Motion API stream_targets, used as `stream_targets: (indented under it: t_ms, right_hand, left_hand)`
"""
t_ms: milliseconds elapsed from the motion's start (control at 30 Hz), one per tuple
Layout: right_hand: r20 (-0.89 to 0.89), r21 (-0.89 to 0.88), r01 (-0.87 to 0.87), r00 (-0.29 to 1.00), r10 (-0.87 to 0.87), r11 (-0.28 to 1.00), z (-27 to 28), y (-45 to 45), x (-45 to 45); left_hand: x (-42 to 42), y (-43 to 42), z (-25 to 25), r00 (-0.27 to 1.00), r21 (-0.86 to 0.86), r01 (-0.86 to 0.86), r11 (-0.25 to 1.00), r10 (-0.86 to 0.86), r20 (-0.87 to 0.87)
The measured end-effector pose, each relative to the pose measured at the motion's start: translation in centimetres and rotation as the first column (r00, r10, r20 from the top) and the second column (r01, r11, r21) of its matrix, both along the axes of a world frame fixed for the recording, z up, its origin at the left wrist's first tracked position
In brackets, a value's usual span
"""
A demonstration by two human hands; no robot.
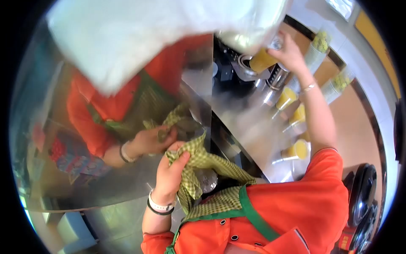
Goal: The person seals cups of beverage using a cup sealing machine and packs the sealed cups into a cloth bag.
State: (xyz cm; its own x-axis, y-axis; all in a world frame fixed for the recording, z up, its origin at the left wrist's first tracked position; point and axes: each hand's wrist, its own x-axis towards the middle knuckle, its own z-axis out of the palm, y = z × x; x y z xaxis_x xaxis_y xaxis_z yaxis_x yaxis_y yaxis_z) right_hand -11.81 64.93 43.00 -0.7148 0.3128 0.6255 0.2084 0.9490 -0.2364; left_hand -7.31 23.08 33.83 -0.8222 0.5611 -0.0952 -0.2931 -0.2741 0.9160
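Observation:
My left hand (169,173) is closed around a bunched fold of a green-and-cream checkered apron (220,202), pulled up in front of my body. A shiny clear or silvery object (207,180) shows partly below the raised cloth; its kind is unclear. At the upper right, my right hand (291,54) has its fingers round the end of a clear cup of yellow drink (262,60). That cup is tilted beside a dark and metal machine (243,70), close to its round opening. Whether they touch is not clear.
Several cups of yellow drink (295,150) line the steel counter (253,114). Stacked clear cups (315,55) stand along the back edge. A shiny panel (127,186) at left mirrors me. A large white blurred shape (169,29) covers the top. Black round lids (363,194) sit at right.

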Motion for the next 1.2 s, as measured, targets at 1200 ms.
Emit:
stream_targets:
  t_ms: [1200]
  right_hand:
    - [0.357,0.187,0.45,0.797,-0.487,0.873,-14.3,-9.6,23.7]
  left_hand:
    - [3.1,-4.9,1.6,1.0,0.014,0.003,1.0,-0.003,-0.005]
